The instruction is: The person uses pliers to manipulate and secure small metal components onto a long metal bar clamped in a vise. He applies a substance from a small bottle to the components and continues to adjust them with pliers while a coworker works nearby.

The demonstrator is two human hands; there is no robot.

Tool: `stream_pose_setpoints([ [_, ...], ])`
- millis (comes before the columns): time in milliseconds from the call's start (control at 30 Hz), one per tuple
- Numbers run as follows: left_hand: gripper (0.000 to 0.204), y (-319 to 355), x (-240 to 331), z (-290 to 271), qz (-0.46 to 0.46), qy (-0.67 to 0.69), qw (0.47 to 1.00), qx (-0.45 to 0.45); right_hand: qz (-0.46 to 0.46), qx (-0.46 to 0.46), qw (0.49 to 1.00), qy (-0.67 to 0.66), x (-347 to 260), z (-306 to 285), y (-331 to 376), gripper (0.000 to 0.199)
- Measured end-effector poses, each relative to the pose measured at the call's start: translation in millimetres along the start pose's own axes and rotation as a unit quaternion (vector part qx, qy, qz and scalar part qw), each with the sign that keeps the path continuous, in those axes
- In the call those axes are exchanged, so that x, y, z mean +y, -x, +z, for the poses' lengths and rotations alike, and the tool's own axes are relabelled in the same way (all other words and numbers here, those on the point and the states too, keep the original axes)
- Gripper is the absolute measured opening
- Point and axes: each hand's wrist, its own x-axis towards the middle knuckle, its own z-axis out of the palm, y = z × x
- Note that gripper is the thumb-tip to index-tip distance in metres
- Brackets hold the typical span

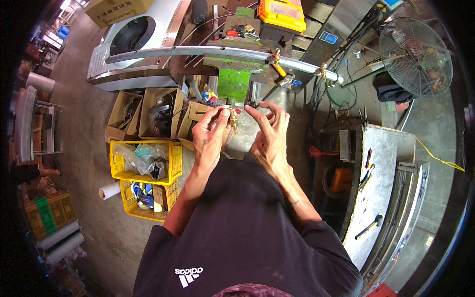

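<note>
My left hand pinches a small brass fitting between thumb and fingertips, held up in front of my chest. Just right of the fitting is my right hand, fingers spread and curled toward it, nothing visibly gripped. Beyond both hands a long steel pipe runs across, clamped in a green vise; brass valves sit on the pipe further right.
Open cardboard boxes and yellow crates of parts stand on the concrete floor at left. A steel workbench with hand tools is at right, a floor fan behind it. A yellow tool case lies beyond the vise.
</note>
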Motion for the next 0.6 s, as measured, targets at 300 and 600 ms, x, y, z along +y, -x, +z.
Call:
stream_pose_setpoints([
  [300,0.026,4,11,3,0.048,-0.080,0.996,0.000,-0.039,-0.079,0.994,0.068,0,-2,-7,0.094],
  [600,0.023,1,4,-2,-0.030,0.072,0.997,-0.007,-0.058,-0.050,0.995,0.059,0,3,3,0.092],
])
